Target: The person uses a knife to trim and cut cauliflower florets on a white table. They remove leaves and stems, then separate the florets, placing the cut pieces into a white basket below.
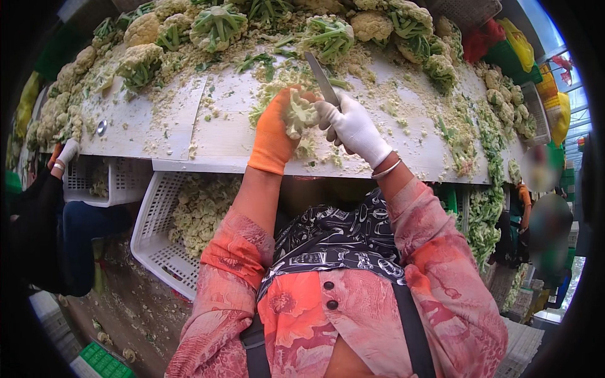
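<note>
My left hand, in an orange glove, is closed around a piece of cauliflower over the middle of the white table. In a white glove, my right hand grips a knife, its blade pointing up and away to the left. The right fingertips are close beside the cauliflower piece; whether they touch it I cannot tell. The knife's handle is hidden inside the glove. Crumbs and small florets lie scattered under and around both hands.
Whole cauliflowers are heaped along the table's far side. A white crate of florets stands below the front edge at my left, another crate beyond it. A co-worker's gloved hand is at far left. Leaves hang down at right.
</note>
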The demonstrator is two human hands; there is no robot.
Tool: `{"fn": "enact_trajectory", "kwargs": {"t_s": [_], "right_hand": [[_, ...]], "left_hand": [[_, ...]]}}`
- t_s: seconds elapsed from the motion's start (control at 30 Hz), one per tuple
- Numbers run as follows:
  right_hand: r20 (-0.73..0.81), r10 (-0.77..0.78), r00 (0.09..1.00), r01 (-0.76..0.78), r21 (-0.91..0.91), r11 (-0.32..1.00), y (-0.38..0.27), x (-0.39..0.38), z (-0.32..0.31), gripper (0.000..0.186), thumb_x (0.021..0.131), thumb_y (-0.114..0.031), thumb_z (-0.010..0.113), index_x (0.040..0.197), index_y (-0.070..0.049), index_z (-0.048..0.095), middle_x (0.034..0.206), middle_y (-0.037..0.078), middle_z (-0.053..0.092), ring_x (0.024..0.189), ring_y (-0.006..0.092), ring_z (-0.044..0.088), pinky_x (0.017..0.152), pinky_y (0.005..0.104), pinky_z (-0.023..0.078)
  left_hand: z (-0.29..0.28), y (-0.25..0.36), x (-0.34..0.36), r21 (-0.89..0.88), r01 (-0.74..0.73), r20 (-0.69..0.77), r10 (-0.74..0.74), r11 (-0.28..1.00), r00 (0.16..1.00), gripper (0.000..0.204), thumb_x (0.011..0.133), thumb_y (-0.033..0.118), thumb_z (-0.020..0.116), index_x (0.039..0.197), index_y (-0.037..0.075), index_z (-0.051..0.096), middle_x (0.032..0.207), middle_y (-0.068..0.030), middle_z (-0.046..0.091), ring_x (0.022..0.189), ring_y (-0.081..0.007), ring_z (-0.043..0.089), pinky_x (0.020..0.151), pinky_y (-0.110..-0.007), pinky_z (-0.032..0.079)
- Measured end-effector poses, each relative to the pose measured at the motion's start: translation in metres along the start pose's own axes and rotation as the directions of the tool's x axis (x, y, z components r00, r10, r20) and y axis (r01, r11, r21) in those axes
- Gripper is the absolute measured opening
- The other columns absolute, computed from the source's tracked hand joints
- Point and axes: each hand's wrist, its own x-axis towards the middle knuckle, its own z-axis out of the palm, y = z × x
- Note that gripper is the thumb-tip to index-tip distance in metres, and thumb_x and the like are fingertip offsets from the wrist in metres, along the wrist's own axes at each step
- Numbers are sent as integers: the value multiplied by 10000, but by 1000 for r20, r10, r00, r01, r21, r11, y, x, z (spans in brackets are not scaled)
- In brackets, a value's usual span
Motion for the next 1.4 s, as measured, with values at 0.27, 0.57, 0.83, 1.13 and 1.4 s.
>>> {"fn": "enact_trajectory", "kwargs": {"t_s": [0.27, 0.57, 0.83, 1.13, 1.4], "right_hand": [[367, -527, 766, 641, -486, 593, -10, -58, 53, 182, 945, -177, 665, 1091, -68, 676, 886, 161, 698, 796, 331, 698, 714, 382, 551], [560, -580, 592, 799, -316, 511, -23, -82, 126, 184, 933, -215, 651, 1090, -123, 675, 904, 145, 701, 807, 354, 694, 712, 423, 559], [578, -617, 534, 838, -458, 295, -24, -100, 163, 92, 930, -186, 625, 996, -121, 637, 853, 116, 683, 744, 348, 684, 653, 445, 553], [737, -216, 641, 559, -255, 789, -28, -111, 207, 254, 981, -244, 535, 1045, -15, 624, 835, 232, 680, 834, 417, 678, 766, 477, 527], [756, -55, 652, 372, -257, 892, -62, -119, 236, 266, 986, -264, 534, 949, -13, 614, 723, 110, 625, 610, 245, 634, 576, 377, 516]], "left_hand": [[-35, 70, -98, 47, 4, -108, 2, 999, 994, 764, 994, 686, 413, 1321, 5, 530, 1043, -179, 695, 991, -352, 708, 771, -526, 619], [-69, 102, -195, -40, -73, -304, 58, 996, 951, 822, 986, 719, 366, 1297, -15, 567, 1003, -209, 703, 966, -420, 708, 797, -585, 601], [-81, 110, -240, -130, -119, -277, 79, 984, 958, 890, 952, 772, 315, 1280, -16, 568, 1045, -208, 702, 1045, -432, 686, 866, -596, 580], [-91, 84, -262, -181, -505, -509, 359, 844, 782, 599, 968, 624, 532, 1222, 84, 580, 985, -129, 661, 922, -318, 671, 896, -558, 569], [-90, 74, -283, 212, -628, -490, 637, 749, 594, 380, 1051, 169, 554, 1410, 98, 453, 1196, -135, 614, 1072, -311, 666, 878, -485, 599]]}}
